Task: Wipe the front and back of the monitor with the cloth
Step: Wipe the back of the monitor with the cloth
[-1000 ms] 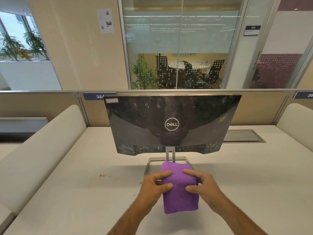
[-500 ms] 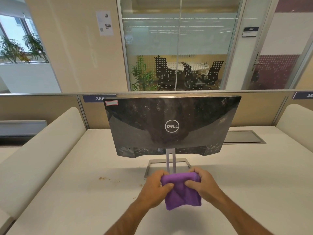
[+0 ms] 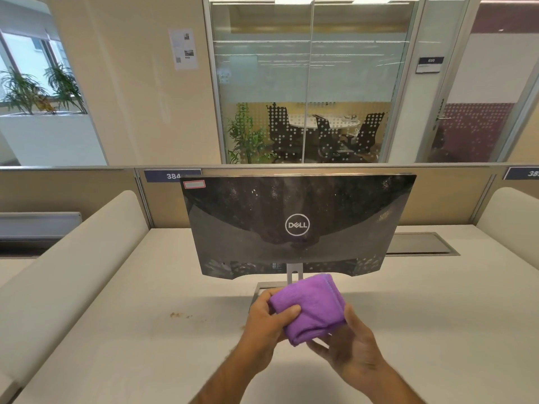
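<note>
Cream desk (image 3: 116, 330): at 12 o'clock I see the Dell monitor (image 3: 297, 225) back; left hand (image 3: 267, 320) and right hand (image 3: 348, 344) grip a folded purple cloth (image 3: 310, 309).

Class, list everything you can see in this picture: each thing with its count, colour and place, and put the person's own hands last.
monitor: one, black, dusty back facing the camera, mid-desk
stand: one, grey, under the monitor
cloth: one, purple, folded, held above the desk
desk: one, off-white, with brown crumbs at left
floor plant: one, green, behind the glass wall
black chairs: several, in the glass room
left hand: grips the cloth's left side
right hand: holds the cloth from beneath
</note>
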### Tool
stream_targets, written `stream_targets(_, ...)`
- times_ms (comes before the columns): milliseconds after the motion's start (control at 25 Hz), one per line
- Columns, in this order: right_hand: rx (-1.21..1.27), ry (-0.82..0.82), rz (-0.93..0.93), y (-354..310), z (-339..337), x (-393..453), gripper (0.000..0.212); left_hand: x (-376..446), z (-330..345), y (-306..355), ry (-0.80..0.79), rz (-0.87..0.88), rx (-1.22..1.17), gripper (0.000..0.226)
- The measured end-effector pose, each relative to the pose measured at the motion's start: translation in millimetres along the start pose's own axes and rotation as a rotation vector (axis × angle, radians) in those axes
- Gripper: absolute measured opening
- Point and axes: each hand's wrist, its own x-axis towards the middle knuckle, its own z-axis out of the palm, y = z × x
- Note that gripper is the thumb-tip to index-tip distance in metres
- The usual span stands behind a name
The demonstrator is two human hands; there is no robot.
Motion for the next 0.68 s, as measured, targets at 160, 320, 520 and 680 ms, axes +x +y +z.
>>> stream_targets(160,0.063,-0.024,-0.104,4.3,23.4,-0.5,0.09,-1.1,8.6,0.9,0.085,0.064,-0.045,0.057)
stream_targets(320,-0.015,0.11,-0.214,-3.6,37.8,6.2,0.061,-2.4,9.5,0.0,0.067,0.067,-0.004,0.059)
stream_targets(520,-0.211,0.26,-0.385,-47.0,49.3,-0.7,0.043,-1.3,-12.1,25.1,0.25,0.211,0.263,0.05)
stream_targets(680,-0.676,0.373,-0.81,-136.7,59.7,-16.2,0.023,11.6,-66.2,81.3,0.592,0.484,0.366,0.035)
